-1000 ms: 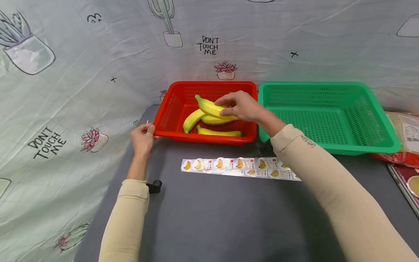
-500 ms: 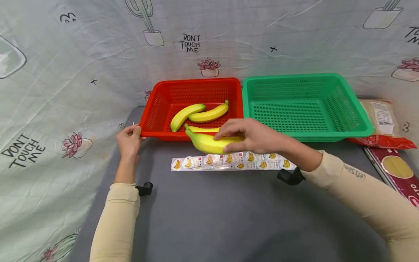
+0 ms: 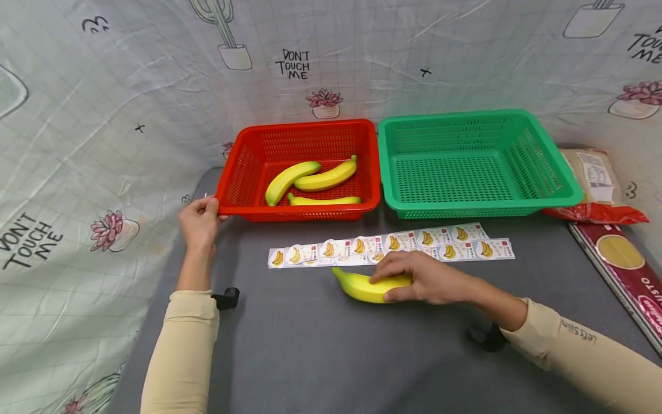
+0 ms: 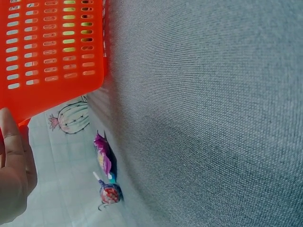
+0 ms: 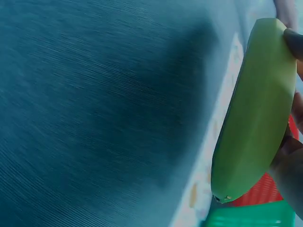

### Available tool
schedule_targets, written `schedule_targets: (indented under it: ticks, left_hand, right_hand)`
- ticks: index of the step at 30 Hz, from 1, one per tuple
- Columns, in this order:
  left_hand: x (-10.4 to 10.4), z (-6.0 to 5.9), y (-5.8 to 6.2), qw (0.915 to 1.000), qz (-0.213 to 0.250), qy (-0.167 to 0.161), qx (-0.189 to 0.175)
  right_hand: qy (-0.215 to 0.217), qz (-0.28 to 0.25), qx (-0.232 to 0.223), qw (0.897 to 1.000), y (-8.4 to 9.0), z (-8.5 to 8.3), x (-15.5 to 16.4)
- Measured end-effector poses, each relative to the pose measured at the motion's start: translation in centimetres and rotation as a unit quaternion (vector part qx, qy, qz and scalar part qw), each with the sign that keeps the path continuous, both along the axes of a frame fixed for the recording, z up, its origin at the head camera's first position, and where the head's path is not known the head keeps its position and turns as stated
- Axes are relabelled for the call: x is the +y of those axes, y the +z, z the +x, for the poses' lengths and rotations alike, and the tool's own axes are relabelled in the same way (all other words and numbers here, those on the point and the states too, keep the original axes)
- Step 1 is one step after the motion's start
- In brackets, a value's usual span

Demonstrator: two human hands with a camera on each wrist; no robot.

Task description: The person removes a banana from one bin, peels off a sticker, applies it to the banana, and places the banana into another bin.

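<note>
A grey cloth-covered table (image 3: 320, 345) stands against a pale backdrop sheet (image 3: 103, 115) printed with cacti, potted flowers and "DON'T TOUCH ME".

The right hand (image 3: 424, 279) curls its fingers over one banana (image 3: 364, 286) lying on the table, just nearer the person than the sticker strip (image 3: 393, 246). The left hand (image 3: 199, 221) grips the near left corner of the red basket (image 3: 235, 172). Beyond the right hand sits the green basket (image 3: 538, 144), touching the red one's side.

The left wrist view alone shows a wrapped lollipop (image 4: 110, 193) on the sheet below the table edge. The right wrist view shows the banana's underside close up, tinted green.

I count four bananas: one held, three bananas in the red basket (image 3: 310, 183). Two baskets. Two food packets (image 3: 615, 230) lie far out past the right hand.
</note>
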State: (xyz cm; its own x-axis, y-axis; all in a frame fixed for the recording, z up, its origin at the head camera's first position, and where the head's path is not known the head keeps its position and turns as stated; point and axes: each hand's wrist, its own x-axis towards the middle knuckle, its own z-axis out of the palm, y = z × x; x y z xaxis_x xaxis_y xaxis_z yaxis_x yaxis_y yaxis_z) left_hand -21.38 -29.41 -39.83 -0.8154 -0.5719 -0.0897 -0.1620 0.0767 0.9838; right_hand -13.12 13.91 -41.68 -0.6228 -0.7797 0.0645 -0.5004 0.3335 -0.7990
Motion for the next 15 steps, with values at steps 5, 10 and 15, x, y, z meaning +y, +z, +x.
schedule_targets:
  ticks: [5, 10, 15]
  left_hand:
    - [0.1, 0.1, 0.0, 1.0000, 0.002, 0.003, 0.008]
    - [0.1, 0.1, -0.1, 0.9999, 0.001, 0.006, 0.016]
    - [0.1, 0.2, -0.2, 0.9996, -0.015, 0.002, 0.023]
  right_hand:
    - [-0.001, 0.016, -0.010, 1.000, -1.9, 0.3, 0.1]
    - [-0.006, 0.029, -0.008, 1.000, -2.8, 0.3, 0.2]
    - [-0.009, 0.029, -0.005, 1.000, -3.0, 0.3, 0.2]
